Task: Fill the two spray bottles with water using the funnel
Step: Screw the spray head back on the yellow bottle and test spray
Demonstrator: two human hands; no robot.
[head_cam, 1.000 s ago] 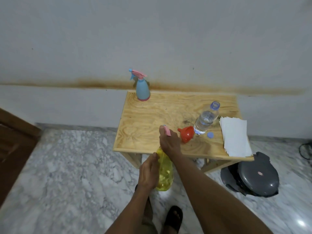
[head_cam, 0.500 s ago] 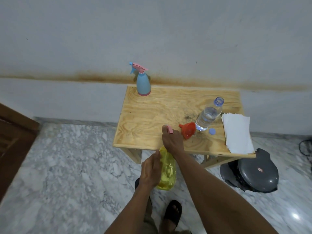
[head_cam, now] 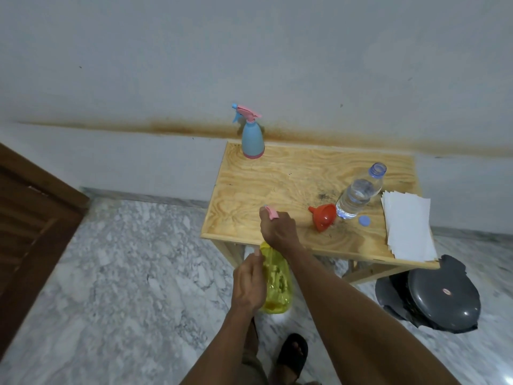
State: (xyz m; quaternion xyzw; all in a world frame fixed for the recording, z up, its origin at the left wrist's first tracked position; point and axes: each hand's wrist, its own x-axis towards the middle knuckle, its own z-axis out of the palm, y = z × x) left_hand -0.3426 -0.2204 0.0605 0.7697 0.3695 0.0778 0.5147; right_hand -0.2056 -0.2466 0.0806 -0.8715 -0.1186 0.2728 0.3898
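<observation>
Held in front of the table's (head_cam: pixel 241 229) near edge: a yellow spray bottle (head_cam: pixel 277 282), translucent, contents hard to make out through the tinted wall. Left grip (head_cam: pixel 248 282) wrapped round the bottle's body from the left; right grip (head_cam: pixel 279 230) curled over the pink spray head (head_cam: pixel 271 212) at the top, only the head's tip showing past the knuckles, the neck hidden beneath.

Just right of the right grip, on the table: an orange funnel (head_cam: pixel 323 216) lying on its side. Touching or just beside it, farther right: a clear plastic water bottle (head_cam: pixel 358 194), uncapped, upright, roughly half full of water. Near its base: a blue cap (head_cam: pixel 364 220). Beyond that, a stack of white paper towels (head_cam: pixel 408 226) overhanging the near edge.

Far beyond the grips, at the table's back left corner: a blue spray bottle (head_cam: pixel 252 138) with pink head fitted, opaque, contents not visible.

Below right, on the marble floor (head_cam: pixel 125 273): a dark grey lidded bin (head_cam: pixel 441 298), partly cut off by the table. A sandalled foot (head_cam: pixel 293 354) beneath the arms.
</observation>
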